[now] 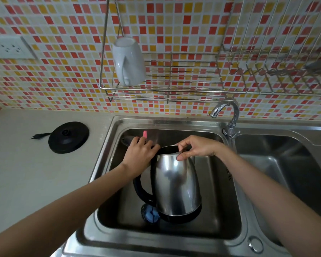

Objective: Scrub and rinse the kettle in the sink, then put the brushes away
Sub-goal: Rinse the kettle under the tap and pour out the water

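Steel kettle [176,182] upright in sink [156,121]; right hand [196,147] pinches rim, left hand [139,153] grips pink brush [145,134].

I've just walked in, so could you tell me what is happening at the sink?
A person is cleaning a steel kettle that stands in the left sink basin. The right hand pinches its open rim, while the left hand grips a pink-handled brush beside the opening. A blue scrubber lies at the kettle's foot. The tap is not running.
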